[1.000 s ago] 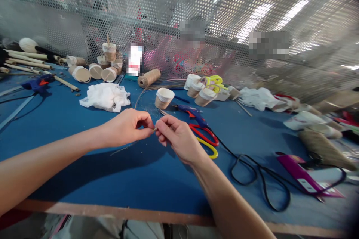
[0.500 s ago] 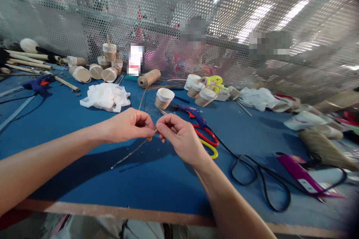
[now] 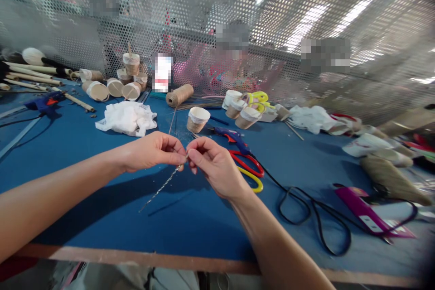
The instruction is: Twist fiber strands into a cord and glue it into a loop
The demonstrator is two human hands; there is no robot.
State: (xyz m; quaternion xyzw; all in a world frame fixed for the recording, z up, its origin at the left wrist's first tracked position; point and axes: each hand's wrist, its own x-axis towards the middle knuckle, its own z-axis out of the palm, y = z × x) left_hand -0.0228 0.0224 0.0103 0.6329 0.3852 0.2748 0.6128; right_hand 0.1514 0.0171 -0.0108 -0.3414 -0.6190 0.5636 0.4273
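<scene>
Over the blue table point(image 3: 102, 217), my left hand point(image 3: 151, 150) and my right hand point(image 3: 212, 165) meet fingertip to fingertip. Both are pinched shut on a thin twisted strand of twine point(image 3: 159, 188), whose free end hangs down to the left toward the table. Another stretch of the strand runs up from my fingers toward the brown twine spool point(image 3: 179, 94) at the back. Just right of my right hand lie red and yellow scissors point(image 3: 249, 171). A twine-wrapped paper cup point(image 3: 197, 119) stands beyond my fingers.
A white crumpled cloth point(image 3: 127, 118) lies back left, with several cups point(image 3: 115, 87) and sticks behind it. A blue glue gun point(image 3: 231, 136) with black cable point(image 3: 306, 210) lies right, then a purple tool point(image 3: 367, 213). A perforated metal screen point(image 3: 217, 18) closes the back.
The strand's hanging end has grown longer and now dangles plainly below my fingers toward the left. Both hands have stayed nearly in place, pinched together.
</scene>
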